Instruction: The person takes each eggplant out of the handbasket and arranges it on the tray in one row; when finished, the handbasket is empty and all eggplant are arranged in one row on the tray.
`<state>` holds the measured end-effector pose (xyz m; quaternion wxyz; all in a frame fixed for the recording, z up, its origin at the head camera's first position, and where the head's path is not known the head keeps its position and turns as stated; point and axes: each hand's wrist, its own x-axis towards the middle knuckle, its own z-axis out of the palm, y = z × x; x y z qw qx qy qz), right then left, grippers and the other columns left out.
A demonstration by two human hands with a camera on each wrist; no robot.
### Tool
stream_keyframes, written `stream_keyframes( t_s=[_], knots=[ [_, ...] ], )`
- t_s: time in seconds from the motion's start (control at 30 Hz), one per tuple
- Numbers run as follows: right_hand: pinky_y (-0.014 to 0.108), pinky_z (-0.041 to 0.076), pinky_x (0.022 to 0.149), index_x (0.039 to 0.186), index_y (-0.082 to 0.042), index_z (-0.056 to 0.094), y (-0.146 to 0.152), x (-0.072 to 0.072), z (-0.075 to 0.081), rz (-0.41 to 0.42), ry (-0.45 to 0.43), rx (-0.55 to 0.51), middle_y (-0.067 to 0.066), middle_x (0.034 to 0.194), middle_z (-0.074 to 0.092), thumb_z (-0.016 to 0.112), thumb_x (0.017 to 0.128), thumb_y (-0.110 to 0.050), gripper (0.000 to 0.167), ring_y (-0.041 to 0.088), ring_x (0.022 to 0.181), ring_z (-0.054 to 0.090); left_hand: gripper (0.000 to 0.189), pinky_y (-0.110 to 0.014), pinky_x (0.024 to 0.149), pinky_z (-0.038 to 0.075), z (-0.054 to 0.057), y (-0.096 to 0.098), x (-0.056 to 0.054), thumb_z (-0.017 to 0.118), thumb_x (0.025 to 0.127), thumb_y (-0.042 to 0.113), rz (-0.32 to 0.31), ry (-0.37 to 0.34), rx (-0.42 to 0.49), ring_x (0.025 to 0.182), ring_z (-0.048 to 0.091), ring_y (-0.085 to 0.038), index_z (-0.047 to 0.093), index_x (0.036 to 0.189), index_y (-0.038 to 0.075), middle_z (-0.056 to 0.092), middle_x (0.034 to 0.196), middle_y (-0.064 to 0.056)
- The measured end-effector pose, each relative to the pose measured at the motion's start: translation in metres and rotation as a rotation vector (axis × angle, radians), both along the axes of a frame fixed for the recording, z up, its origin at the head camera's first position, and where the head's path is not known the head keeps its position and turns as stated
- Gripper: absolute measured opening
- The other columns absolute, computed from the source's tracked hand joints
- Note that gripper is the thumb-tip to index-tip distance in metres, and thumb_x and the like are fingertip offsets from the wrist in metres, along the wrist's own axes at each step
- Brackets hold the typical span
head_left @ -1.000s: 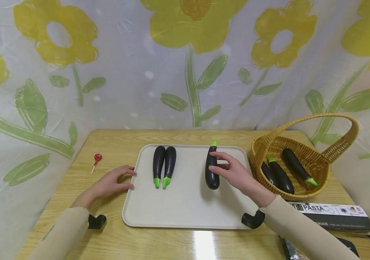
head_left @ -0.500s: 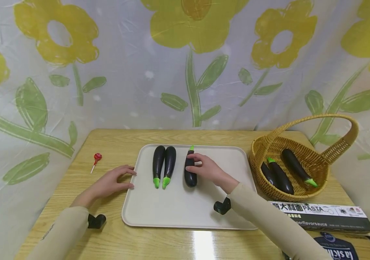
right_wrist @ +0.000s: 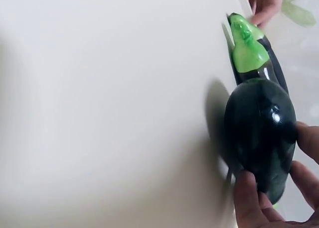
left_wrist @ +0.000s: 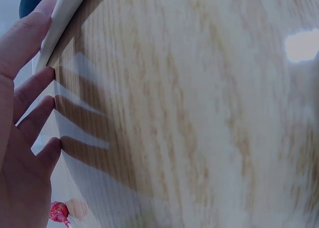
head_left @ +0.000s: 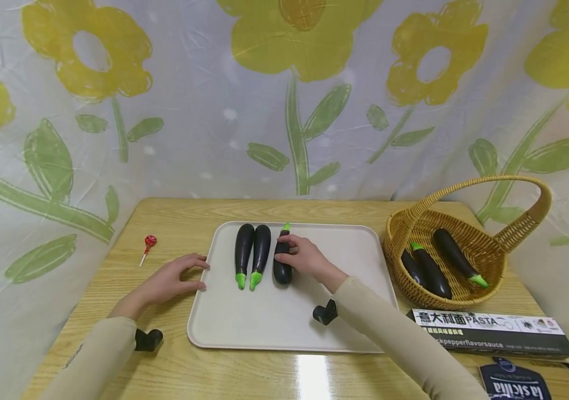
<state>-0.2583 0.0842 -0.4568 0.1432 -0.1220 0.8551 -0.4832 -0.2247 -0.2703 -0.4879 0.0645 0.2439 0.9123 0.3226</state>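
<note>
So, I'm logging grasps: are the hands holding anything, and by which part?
The right hand holds an eggplant by the middle of its dark body. The left hand, at the tray's edge, apparently grips nothing.

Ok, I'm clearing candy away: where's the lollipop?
In the head view, the lollipop lies on the left of the table, beyond the left hand and left of the tray.

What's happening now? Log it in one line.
right hand: grips eggplant; left hand: at left edge of tray; on tray: two eggplants side by side; in basket: three eggplants visible
</note>
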Motion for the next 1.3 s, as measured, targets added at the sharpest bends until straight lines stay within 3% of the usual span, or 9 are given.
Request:
stream_keyframes(
  t_s=[0.5, 0.77, 1.3],
  knots=[
    [0.035, 0.054, 0.088, 0.136, -0.007, 0.056, 0.002, 0.008, 0.000, 0.045, -0.038, -0.027, 0.018, 0.130, 0.059, 0.069, 0.090, -0.014, 0.048, 0.030, 0.115, 0.061, 0.041, -0.061, 0.109, 0.030, 0.000, 0.001, 0.001, 0.075, 0.086, 0.034, -0.008, 0.004, 0.007, 0.134, 0.039, -0.045, 0.065, 0.119, 0.012, 0.050, 0.141, -0.020],
    [0.035, 0.057, 0.068, 0.137, -0.007, 0.055, 0.007, 0.018, 0.003, 0.052, -0.149, -0.130, 0.020, 0.133, 0.053, 0.067, 0.091, -0.007, 0.047, 0.021, 0.081, 0.063, 0.040, -0.061, 0.109, 0.030, -0.001, 0.000, 0.000, 0.075, 0.086, 0.034, -0.011, 0.014, 0.002, 0.134, 0.039, -0.045, 0.065, 0.119, 0.012, 0.051, 0.141, -0.019],
    [0.038, 0.057, 0.081, 0.139, -0.003, 0.050, 0.004, 0.019, 0.002, 0.082, -0.170, -0.201, 0.023, 0.134, 0.050, 0.065, 0.092, -0.005, 0.050, 0.027, 0.109, 0.060, 0.041, -0.061, 0.108, 0.031, 0.002, 0.001, 0.001, 0.075, 0.086, 0.035, -0.004, 0.007, -0.002, 0.134, 0.039, -0.044, 0.065, 0.119, 0.012, 0.050, 0.141, -0.019]
  ],
)
